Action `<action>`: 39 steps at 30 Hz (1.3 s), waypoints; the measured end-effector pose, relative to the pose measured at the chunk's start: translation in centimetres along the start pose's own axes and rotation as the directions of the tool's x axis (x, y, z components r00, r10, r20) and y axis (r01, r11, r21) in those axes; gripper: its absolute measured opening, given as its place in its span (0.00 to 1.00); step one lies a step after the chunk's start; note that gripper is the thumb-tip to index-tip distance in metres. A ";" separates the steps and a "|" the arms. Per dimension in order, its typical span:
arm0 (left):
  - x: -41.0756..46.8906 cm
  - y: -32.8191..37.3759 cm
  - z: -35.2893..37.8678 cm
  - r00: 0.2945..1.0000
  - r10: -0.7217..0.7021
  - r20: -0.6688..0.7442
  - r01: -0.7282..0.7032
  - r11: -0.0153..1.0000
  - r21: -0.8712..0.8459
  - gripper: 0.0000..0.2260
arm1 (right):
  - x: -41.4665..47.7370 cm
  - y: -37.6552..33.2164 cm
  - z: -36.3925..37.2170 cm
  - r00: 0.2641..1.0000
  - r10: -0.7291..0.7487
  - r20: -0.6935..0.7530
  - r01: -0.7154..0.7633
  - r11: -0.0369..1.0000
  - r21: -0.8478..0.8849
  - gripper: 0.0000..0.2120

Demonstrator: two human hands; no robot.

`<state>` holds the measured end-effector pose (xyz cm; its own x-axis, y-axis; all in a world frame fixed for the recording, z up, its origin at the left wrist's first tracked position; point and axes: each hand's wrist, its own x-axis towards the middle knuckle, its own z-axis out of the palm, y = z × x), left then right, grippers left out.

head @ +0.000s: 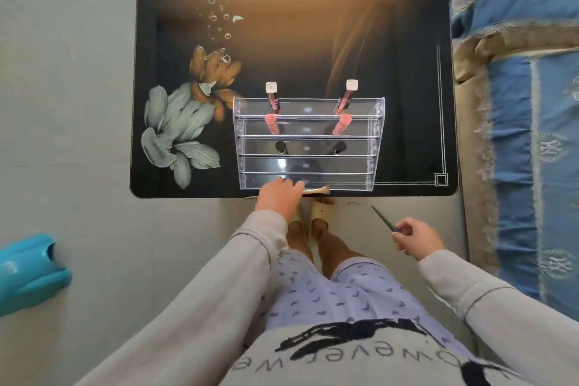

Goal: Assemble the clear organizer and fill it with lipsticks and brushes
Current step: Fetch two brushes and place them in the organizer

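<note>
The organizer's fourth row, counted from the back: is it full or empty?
Empty. The fourth row of the clear organizer shows only clear plastic, while each row behind holds two lipsticks.

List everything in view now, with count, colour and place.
organizer: 1, clear, table's near edge
lipsticks: 6; two white-capped back row, two pink second, two black third
beige brush: 1, table's front edge
thin dark brush: 1, off the table, right
table: 1, black-amber, flower print
teal plastic thing: 1, floor left
bedding: blue, right
slippers: 2, yellowish, on feet
left hand: grips beige brush
right hand: pinches thin dark brush
</note>
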<state>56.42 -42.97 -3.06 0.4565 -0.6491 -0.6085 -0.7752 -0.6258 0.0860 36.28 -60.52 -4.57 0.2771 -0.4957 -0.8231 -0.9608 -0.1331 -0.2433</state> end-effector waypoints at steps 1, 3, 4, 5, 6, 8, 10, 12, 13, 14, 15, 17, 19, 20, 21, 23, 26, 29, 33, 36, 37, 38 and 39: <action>0.6 0.2 -0.1 0.999 0.034 -0.013 -0.034 0.999 0.031 0.14 | -0.2 0.1 -0.1 1.000 0.013 -0.011 -0.012 1.000 0.009 0.08; 1.3 0.5 -0.4 0.992 0.119 -0.033 -0.114 0.986 0.123 0.11 | -0.7 0.4 -0.1 0.999 0.040 -0.032 -0.039 0.998 0.039 0.05; 1.6 0.6 -0.4 0.985 0.164 -0.054 -0.151 0.971 0.186 0.09 | -1.1 0.3 0.0 0.998 0.050 -0.030 -0.049 0.997 0.054 0.03; 1.6 0.6 -1.0 0.982 0.183 -0.037 -0.170 0.959 0.228 0.08 | -1.4 0.2 0.1 0.998 0.057 -0.024 -0.055 0.997 0.060 0.03; 1.7 0.6 -1.3 0.978 0.209 -0.022 -0.196 0.944 0.264 0.07 | -1.7 0.2 0.3 0.998 0.063 -0.016 -0.061 0.996 0.063 0.04; 2.0 0.7 -0.9 0.968 0.252 0.008 -0.243 0.923 0.299 0.06 | -2.1 0.0 0.7 0.998 0.069 -0.004 -0.068 0.995 0.072 0.04; 2.2 0.9 -0.9 0.968 0.248 -0.038 -0.226 0.927 0.298 0.07 | -2.5 -0.4 1.0 0.998 0.068 0.004 -0.068 0.994 0.081 0.04; 2.5 1.0 -0.5 0.959 0.272 -0.080 -0.240 0.928 0.284 0.06 | -2.8 -0.9 1.2 0.998 0.066 0.006 -0.066 0.993 0.094 0.04; 2.8 1.2 -0.3 0.968 0.245 -0.045 -0.227 0.943 0.244 0.07 | -2.9 -1.2 1.2 0.998 0.059 0.004 -0.059 0.993 0.103 0.04; 3.1 1.4 0.5 0.973 0.231 -0.001 -0.225 0.947 0.231 0.09 | -3.0 -1.5 1.2 0.999 0.048 0.003 -0.048 0.993 0.110 0.03; 3.4 1.4 1.0 0.972 0.234 -0.024 -0.224 0.954 0.201 0.11 | -3.0 -1.9 1.1 0.999 0.035 0.003 -0.035 0.992 0.118 0.03; 3.4 1.6 1.2 0.978 0.204 -0.043 -0.193 0.965 0.178 0.12 | -3.0 -2.9 0.9 1.000 0.004 0.006 -0.004 0.991 0.136 0.03; 3.2 1.6 1.8 0.981 0.188 -0.043 -0.181 0.974 0.140 0.12 | -2.8 -3.9 0.6 0.999 -0.038 -0.003 0.038 0.991 0.126 0.05; 3.0 1.7 2.2 0.981 0.187 -0.046 -0.180 0.976 0.121 0.13 | -2.7 -4.5 0.3 0.998 -0.059 -0.011 0.060 0.991 0.118 0.06; 2.8 1.6 2.4 0.982 0.179 -0.051 -0.174 0.980 0.101 0.14 | -2.6 -5.0 0.1 0.996 -0.085 -0.018 0.086 0.990 0.113 0.06; 2.4 1.5 2.8 0.986 0.157 -0.054 -0.153 0.985 0.075 0.17 | -2.3 -6.3 -0.2 0.988 -0.151 -0.025 0.153 0.985 0.081 0.04; 1.7 1.5 3.6 0.993 0.118 -0.009 -0.118 0.993 0.002 0.22 | -2.0 -8.4 -0.2 0.965 -0.262 -0.009 0.261 0.964 -0.044 0.03; 0.9 1.6 4.6 0.999 0.047 -0.021 -0.049 0.994 -0.102 0.24 | -1.8 -10.8 0.6 0.926 -0.377 0.021 0.375 0.912 -0.164 0.09; -0.7 0.8 5.2 0.999 -0.007 -0.035 0.000 0.979 -0.204 0.23 | -1.1 -13.7 2.8 0.829 -0.549 0.106 0.538 0.732 -0.418 0.18; -2.3 -0.7 5.4 0.998 0.024 -0.065 -0.036 0.983 -0.178 0.22 | -0.6 -15.3 4.1 0.753 -0.649 0.109 0.595 0.601 -0.534 0.23; -2.8 -1.3 5.6 0.997 0.018 -0.074 -0.030 0.985 -0.172 0.21 | -0.6 -15.7 4.4 0.721 -0.687 0.089 0.612 0.571 -0.548 0.24; -3.3 -2.0 5.7 0.998 -0.003 -0.067 -0.008 0.985 -0.175 0.21 | -0.6 -15.9 4.7 0.681 -0.729 0.064 0.633 0.542 -0.552 0.24; -3.7 -2.5 5.8 0.999 -0.040 -0.036 0.033 0.982 -0.186 0.20 | -0.6 -15.9 5.0 0.643 -0.764 0.042 0.652 0.519 -0.553 0.23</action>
<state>54.16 -36.45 -5.61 0.5028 -0.6383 -0.5829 -0.6649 -0.7165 0.2111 51.49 -53.82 -2.81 0.9131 -0.1812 -0.3652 -0.3237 -0.8669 -0.3791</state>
